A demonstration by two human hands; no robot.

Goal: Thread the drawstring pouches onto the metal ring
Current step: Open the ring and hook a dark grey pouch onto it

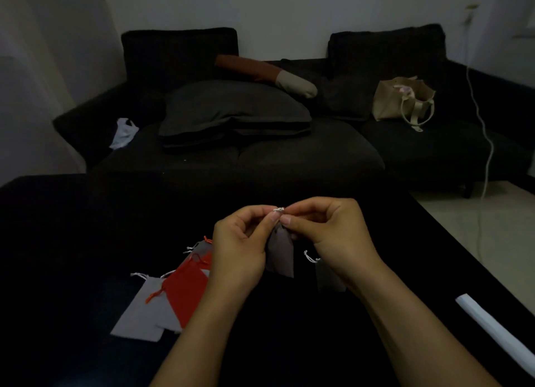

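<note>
Pinching point: a small pale knot of cord is held between the fingertips of both hands, above the dark table.
Left hand: the left hand is curled, thumb and forefinger closed on the cord from the left of the knot.
Right hand: the right hand is curled likewise, pinching the same cord from the right; both hands meet at the knot.
Held pouch: a grey pouch hangs straight below the knot, between the two wrists, long axis near vertical, clear of the table as far as can be judged.
Metal ring: not made out; whether a ring lies within the pinch cannot be told.
Waiting pouches: a red pouch and a flat grey pouch lie overlapped, down and left of the knot, nearer the left hand.
Further pouch: a dark pouch lies below and right of the knot, partly behind the right wrist.
Coming move: judged to turn on the cord loop at the knot, equally near both hands.
Risk: the thin cord may slip from the pinch.
</note>
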